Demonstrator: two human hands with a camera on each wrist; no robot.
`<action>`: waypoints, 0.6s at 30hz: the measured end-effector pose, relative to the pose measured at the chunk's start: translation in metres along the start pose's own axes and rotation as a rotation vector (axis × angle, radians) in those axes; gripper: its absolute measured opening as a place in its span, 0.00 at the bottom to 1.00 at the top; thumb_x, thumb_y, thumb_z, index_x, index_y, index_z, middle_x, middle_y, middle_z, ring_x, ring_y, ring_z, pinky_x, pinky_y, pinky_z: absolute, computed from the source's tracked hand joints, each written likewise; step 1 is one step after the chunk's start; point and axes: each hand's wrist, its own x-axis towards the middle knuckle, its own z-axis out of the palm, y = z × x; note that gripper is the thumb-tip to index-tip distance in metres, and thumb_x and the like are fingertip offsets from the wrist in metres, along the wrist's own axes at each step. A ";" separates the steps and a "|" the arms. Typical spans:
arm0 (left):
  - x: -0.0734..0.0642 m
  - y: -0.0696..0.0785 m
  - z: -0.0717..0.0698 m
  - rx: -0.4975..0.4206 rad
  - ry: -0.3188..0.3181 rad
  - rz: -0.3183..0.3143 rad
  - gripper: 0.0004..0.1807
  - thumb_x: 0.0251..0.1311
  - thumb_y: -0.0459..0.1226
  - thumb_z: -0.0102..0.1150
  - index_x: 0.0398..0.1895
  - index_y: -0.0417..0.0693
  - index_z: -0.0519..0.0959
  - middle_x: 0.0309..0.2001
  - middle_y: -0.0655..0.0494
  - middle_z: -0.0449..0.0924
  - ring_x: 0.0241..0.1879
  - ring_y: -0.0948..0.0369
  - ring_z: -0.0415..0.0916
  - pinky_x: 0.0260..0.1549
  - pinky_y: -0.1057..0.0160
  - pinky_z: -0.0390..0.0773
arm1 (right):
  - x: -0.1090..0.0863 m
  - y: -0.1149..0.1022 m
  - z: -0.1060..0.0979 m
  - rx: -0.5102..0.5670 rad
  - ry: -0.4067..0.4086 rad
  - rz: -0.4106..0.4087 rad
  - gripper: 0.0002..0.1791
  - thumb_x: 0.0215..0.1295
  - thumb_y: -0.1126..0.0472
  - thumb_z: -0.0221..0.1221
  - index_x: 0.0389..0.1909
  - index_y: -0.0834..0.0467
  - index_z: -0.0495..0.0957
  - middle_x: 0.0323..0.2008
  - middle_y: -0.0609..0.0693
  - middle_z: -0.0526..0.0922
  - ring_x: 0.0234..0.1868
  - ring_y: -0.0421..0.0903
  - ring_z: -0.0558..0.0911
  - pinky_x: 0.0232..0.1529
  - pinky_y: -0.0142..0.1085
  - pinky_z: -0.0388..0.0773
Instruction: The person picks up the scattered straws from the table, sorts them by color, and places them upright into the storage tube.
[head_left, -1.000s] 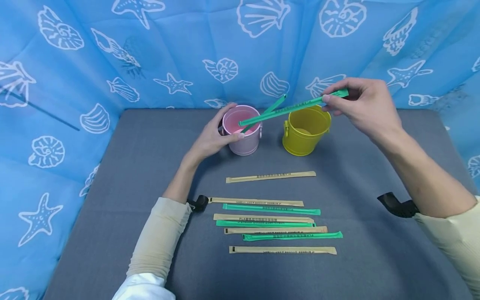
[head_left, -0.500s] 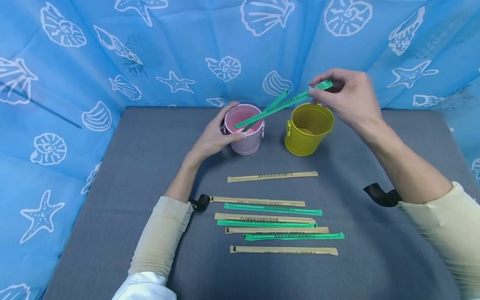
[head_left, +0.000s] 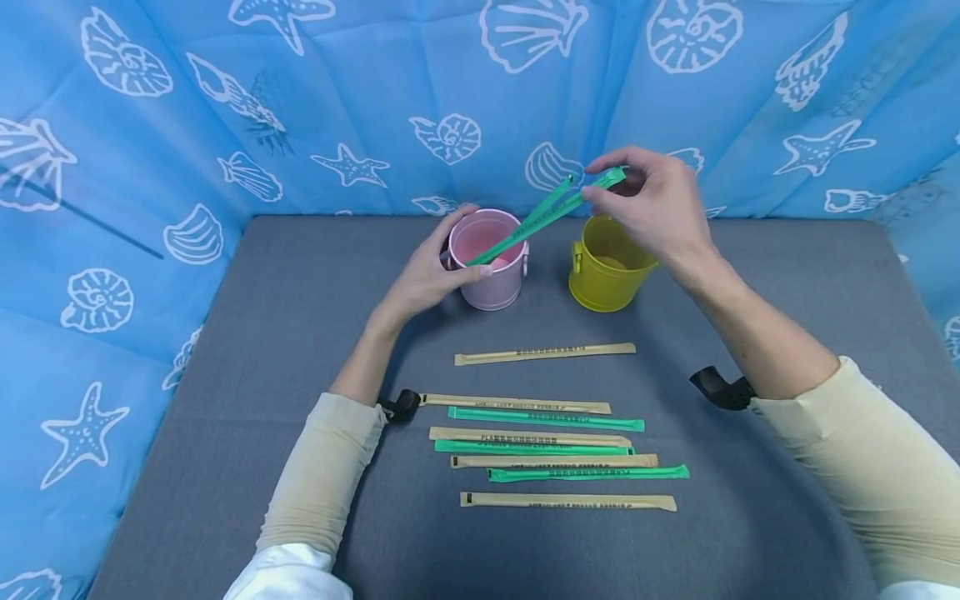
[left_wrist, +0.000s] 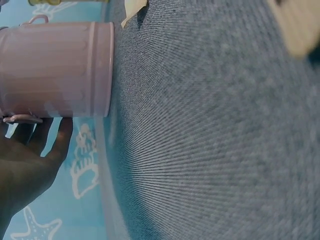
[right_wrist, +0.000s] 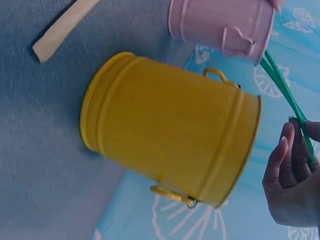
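Note:
My left hand (head_left: pixel 420 281) grips the side of a small pink bucket (head_left: pixel 491 293), its thumb over the front rim. A wrapped green straw (head_left: pixel 556 194) leans in that bucket and sticks out to the upper right. Over the yellow bucket (head_left: pixel 606 287), my right hand (head_left: pixel 651 202) pinches another wrapped green straw (head_left: pixel 588 192) near its upper end. This one slants down to the left, with its lower end inside the pink bucket's mouth. In the right wrist view the two green straws (right_wrist: pixel 281 85) cross close together. The left wrist view shows fingers (left_wrist: pixel 61 142) behind the pink bucket.
Several wrapped straws lie crosswise on the grey table (head_left: pixel 300 467), some beige (head_left: pixel 543 354) and some green (head_left: pixel 546 418). Nearest the front is a beige straw (head_left: pixel 567 500). A blue seashell-print cloth (head_left: pixel 345 92) hangs behind and at the left.
My right hand has moved left, and the straw it pinches has tilted more steeply, its lower end dropping into the pink bucket's mouth. My left hand stays on the bucket.

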 end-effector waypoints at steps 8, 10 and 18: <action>0.006 -0.013 0.001 -0.005 0.009 -0.001 0.47 0.58 0.35 0.69 0.78 0.48 0.53 0.72 0.46 0.61 0.69 0.52 0.62 0.65 0.47 0.64 | 0.000 -0.003 0.014 0.000 -0.026 -0.002 0.17 0.66 0.55 0.65 0.52 0.57 0.82 0.42 0.54 0.88 0.40 0.44 0.86 0.43 0.32 0.79; 0.010 -0.023 0.002 -0.015 0.012 0.000 0.48 0.58 0.35 0.69 0.78 0.52 0.53 0.72 0.48 0.61 0.69 0.53 0.62 0.65 0.48 0.64 | 0.000 -0.003 0.017 0.015 -0.027 -0.003 0.16 0.66 0.55 0.65 0.52 0.57 0.82 0.43 0.53 0.88 0.41 0.43 0.86 0.43 0.31 0.79; 0.010 -0.029 0.002 -0.003 0.030 0.001 0.47 0.57 0.40 0.71 0.77 0.59 0.56 0.72 0.55 0.62 0.66 0.60 0.65 0.61 0.52 0.69 | -0.004 0.003 0.027 0.101 -0.038 -0.002 0.16 0.64 0.52 0.67 0.48 0.56 0.83 0.33 0.51 0.86 0.28 0.50 0.82 0.20 0.32 0.74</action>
